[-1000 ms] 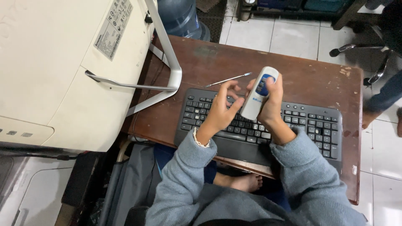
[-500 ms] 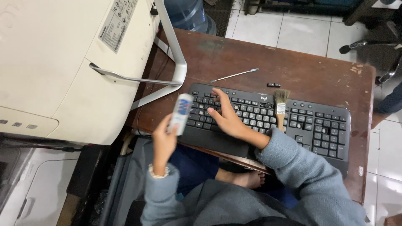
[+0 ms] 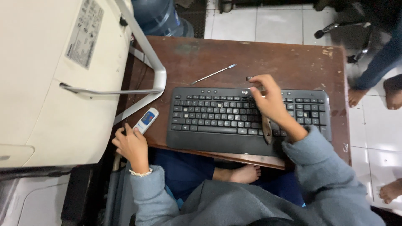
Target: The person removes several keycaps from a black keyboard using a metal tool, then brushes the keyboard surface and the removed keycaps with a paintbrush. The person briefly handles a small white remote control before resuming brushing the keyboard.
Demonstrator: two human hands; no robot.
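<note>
The left hand (image 3: 132,144) rests at the near left corner of the brown desk (image 3: 293,62), fingers loosely curled and touching the lower end of a small white bottle with a blue label (image 3: 146,120); the bottle lies flat on the wood, just left of the keyboard, and the hand is not closed around it. The right hand (image 3: 270,100) reaches over the black keyboard (image 3: 209,119) toward its far edge, where the fingertips pinch at a small dark piece (image 3: 249,78) sitting just behind the top row; whether it is truly gripped I cannot tell. A small brush (image 3: 266,127) lies on the keys under the right wrist, unheld.

Judging from this, the keyboard work looks partway through: bottle and brush lie down, several keys near the middle show pale patches, and the board sits flat in the middle of the desk.

A thin metal rod (image 3: 213,74) lies on the wood behind the keyboard, close to the reaching fingers. A large cream machine (image 3: 46,83) with a grey metal bracket (image 3: 155,71) crowds the left side near the bottle. Other people's bare feet (image 3: 391,190) stand on the white floor tiles to the right, well apart from the desk
</note>
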